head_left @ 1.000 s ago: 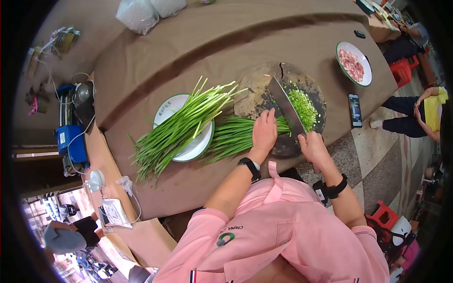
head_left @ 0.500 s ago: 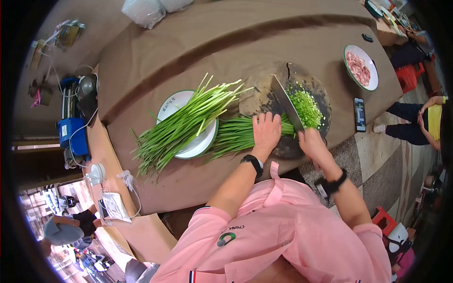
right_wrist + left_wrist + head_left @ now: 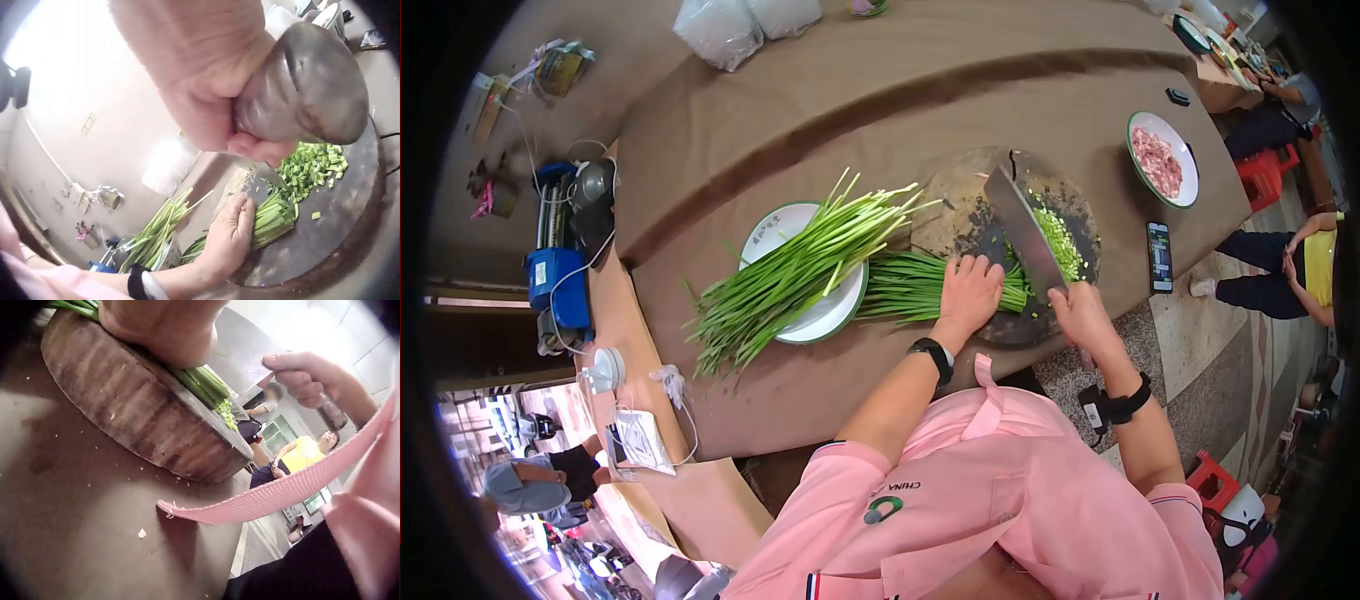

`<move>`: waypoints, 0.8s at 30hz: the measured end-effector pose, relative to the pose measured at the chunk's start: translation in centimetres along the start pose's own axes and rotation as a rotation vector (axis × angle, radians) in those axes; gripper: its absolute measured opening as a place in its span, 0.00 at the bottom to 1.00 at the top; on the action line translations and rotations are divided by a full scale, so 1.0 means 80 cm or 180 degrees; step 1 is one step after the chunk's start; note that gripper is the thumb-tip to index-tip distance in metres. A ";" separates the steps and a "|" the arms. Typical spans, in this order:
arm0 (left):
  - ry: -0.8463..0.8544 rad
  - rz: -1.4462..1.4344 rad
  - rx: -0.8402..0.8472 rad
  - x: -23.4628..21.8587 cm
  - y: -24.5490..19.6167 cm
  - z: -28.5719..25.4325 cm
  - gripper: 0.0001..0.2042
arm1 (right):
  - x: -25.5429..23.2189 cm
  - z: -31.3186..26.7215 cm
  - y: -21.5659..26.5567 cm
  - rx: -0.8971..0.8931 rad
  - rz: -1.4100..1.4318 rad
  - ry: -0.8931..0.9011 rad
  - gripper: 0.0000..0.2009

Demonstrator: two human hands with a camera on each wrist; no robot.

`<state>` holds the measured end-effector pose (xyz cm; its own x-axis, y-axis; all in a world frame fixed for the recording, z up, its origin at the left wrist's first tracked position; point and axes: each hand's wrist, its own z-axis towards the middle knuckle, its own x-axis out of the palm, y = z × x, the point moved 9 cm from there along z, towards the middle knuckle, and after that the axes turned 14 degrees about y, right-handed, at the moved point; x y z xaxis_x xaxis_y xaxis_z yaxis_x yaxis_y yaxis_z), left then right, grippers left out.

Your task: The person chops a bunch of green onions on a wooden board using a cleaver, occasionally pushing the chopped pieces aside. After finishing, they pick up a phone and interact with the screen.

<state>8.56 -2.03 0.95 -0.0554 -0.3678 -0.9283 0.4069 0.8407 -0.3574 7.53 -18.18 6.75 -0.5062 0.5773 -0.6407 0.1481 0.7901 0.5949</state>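
A tiled floor (image 3: pixel 1200 350) spreads to the right of the brown-covered bench (image 3: pixel 880 150), and someone in a yellow shirt (image 3: pixel 1318 265) stands on it beyond the bench's end. At the near edge is a person in a pink shirt (image 3: pixel 960 500), whose two bare forearms reach over the bench, a dark band on each wrist; the left slants forward and rightward, the right comes in from the right and angles toward it. Under the hands lies a thick round chopping block (image 3: pixel 945 190). Left of it, a loose pile of green stalks (image 3: pixel 800 270) lies across a white dish (image 3: pixel 815 328); a second bunch of stalks (image 3: pixel 900 285) runs beside the dish and onto the block. The cleaver (image 3: pixel 1028 230) stands between that bunch's cut end and the chopped pieces; whether its edge touches the wood I cannot tell. Toward the right end of the bench sits a bowl (image 3: pixel 1190 185) of raw meat. The left hand (image 3: pixel 970 292) lies palm down, fingers bent over the bunch; the right hand (image 3: pixel 1086 320) has its fingers clamped round the cleaver's handle. A phone (image 3: pixel 1160 257) lies nearby, and chopped green pieces (image 3: pixel 1060 245) heap on the block.
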 end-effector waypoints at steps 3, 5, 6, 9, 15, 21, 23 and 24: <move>-0.0116 -0.0059 -0.0075 -0.004 0.002 0.000 0.05 | 0.017 -0.001 -0.011 0.0113 -0.0232 0.0076 0.19; -0.0291 -0.0249 -0.0321 -0.005 0.007 -0.001 0.06 | 0.025 -0.003 -0.018 0.0041 -0.0378 0.0050 0.18; -0.0285 -0.0249 -0.0327 -0.003 0.006 -0.001 0.06 | 0.027 -0.007 -0.017 -0.0001 -0.0509 0.0080 0.18; -0.0552 -0.0288 -0.0600 -0.006 0.010 -0.004 0.06 | 0.037 -0.009 -0.023 -0.0037 -0.0594 0.0096 0.18; -0.0332 -0.0089 -0.0496 -0.007 0.003 0.001 0.06 | 0.035 0.062 0.015 -0.0123 -0.0247 -0.0099 0.19; -0.0413 -0.0178 -0.0663 -0.003 0.011 0.000 0.06 | 0.020 0.035 0.000 0.0237 0.0096 0.0203 0.20; -0.0520 -0.0206 -0.0535 -0.006 0.008 -0.004 0.06 | 0.019 0.010 -0.006 0.0375 0.0171 0.0151 0.20; -0.0494 -0.0223 -0.0551 -0.005 0.009 -0.005 0.06 | 0.015 0.000 0.000 0.0193 0.0028 0.0004 0.19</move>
<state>8.48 -1.13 1.04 0.0683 -0.4732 -0.8783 0.2439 0.8616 -0.4452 6.94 -17.50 5.99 -0.5057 0.5839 -0.6351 0.2036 0.7961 0.5699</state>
